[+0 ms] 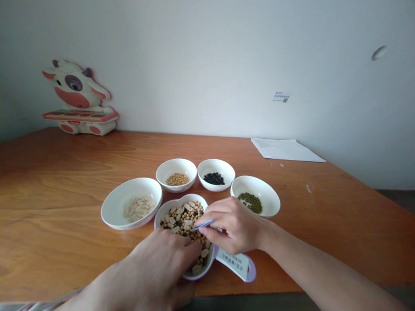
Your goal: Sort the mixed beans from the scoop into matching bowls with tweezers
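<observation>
A white heart-shaped bowl [205, 270] with a lilac rim and a labelled handle holds mixed peanuts, yellow beans, dark beans and green beans. My right hand [234, 224] is above its right side, pinching slim bluish tweezers [203, 225] whose tip points down left into the mix. Bent over the near left side of the same bowl is my left hand [156, 267]. Its fingers curl down at the mix, with the tips mostly hidden; what they hold, if anything, does not show.
Around the far side stand white bowls of pale flat seeds [139, 209], yellow beans [178, 179], black beans [214, 178] and green beans [250, 202]. A cow-shaped toy keyboard [80, 116] and papers [285, 149] lie farther back by the wall. The table's front edge is close.
</observation>
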Demonstrator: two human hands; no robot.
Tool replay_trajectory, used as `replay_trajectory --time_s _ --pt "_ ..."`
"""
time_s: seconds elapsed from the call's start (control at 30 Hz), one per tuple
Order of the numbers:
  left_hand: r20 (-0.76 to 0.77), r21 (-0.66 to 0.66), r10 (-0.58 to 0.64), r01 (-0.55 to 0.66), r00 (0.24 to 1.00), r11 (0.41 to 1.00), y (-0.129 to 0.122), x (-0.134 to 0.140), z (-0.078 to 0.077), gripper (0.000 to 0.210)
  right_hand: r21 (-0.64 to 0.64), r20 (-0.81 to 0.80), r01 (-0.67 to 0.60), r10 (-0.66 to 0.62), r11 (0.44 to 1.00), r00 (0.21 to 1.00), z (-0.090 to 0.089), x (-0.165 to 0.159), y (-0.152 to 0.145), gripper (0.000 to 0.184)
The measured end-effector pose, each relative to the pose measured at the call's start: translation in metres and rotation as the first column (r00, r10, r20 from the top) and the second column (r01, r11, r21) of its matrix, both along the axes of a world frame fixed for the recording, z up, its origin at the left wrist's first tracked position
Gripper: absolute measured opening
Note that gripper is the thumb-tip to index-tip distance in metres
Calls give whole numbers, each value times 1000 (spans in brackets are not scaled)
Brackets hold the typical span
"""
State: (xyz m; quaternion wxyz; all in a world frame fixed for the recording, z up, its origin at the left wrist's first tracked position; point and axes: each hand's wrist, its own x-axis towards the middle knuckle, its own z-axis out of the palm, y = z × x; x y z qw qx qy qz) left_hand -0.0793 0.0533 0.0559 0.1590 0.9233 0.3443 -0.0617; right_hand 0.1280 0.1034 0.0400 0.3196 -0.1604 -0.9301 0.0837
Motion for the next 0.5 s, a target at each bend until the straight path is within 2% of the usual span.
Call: replay_trajectory --time_s 0.5 --pt "1 -19 10 -10 1000 1000 1 -1 1 16 9 -15 11 -11 1000 1000 1 0 1 19"
